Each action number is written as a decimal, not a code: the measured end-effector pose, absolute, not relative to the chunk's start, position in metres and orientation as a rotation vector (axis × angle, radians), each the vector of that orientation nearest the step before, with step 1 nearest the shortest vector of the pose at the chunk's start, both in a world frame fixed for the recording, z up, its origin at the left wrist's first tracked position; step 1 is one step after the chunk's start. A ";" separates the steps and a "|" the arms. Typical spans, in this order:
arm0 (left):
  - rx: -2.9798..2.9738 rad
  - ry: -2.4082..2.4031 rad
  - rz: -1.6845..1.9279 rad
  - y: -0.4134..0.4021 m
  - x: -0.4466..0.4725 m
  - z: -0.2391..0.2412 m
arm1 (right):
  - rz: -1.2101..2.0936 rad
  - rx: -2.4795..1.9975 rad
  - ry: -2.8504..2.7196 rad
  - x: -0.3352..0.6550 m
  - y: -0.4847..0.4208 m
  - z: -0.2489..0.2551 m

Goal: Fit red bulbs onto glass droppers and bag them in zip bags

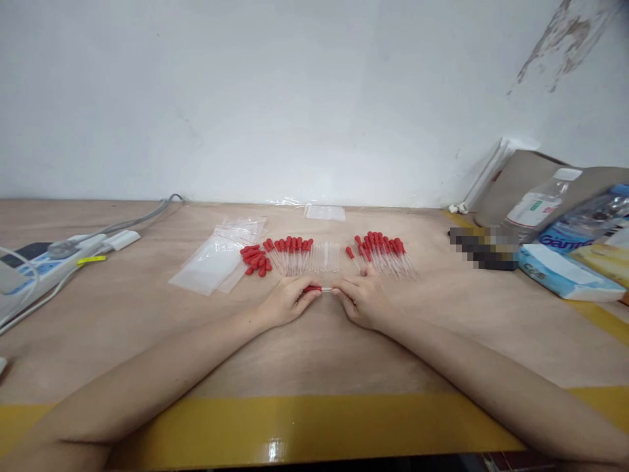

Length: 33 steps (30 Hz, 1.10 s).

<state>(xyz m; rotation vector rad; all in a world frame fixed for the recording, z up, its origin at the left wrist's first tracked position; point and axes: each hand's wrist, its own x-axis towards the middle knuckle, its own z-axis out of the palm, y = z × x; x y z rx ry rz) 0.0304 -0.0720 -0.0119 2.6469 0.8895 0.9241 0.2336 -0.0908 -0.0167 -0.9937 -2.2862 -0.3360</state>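
Both my hands meet at the middle of the wooden table (314, 354). My left hand (287, 300) pinches the red rubber bulb of a dropper (317, 288). My right hand (361, 300) pinches the clear glass tube end of the same dropper. Just beyond my hands lie a pile of loose red bulbs (255, 259), a row of droppers with red bulbs (289, 254), a few bare glass tubes (328, 257) and a second row of red-bulbed droppers (386, 252).
Clear plastic bags (219, 259) lie left of the bulbs, another bag (324, 212) by the wall. A power strip with cables (54, 262) sits far left. Bottles (540, 203), tissue packs (565, 272) and cardboard crowd the right. Yellow tape (314, 426) edges the table front.
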 end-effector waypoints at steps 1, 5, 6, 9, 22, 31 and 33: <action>2.649 0.878 0.939 -0.072 0.030 -0.012 | -0.325 -1.009 -2.290 0.232 -0.091 -0.017; 2.660 0.841 1.005 -0.072 0.029 -0.014 | -0.261 -1.055 -2.324 0.228 -0.090 -0.017; 2.672 0.832 1.012 -0.072 0.029 -0.015 | -0.247 -1.063 -2.336 0.227 -0.090 -0.017; 2.728 0.796 1.004 -0.069 0.028 -0.017 | -0.208 -1.090 -2.387 0.227 -0.090 -0.015; 2.674 0.961 1.038 -0.066 0.024 -0.009 | 0.051 -1.700 -1.963 0.277 -0.045 0.032; 2.683 0.958 0.920 -0.066 0.024 -0.009 | -0.009 -2.101 -1.812 0.273 -0.010 0.021; 2.691 0.963 0.909 -0.066 0.024 -0.010 | -0.073 -2.140 -1.774 0.269 -0.013 0.020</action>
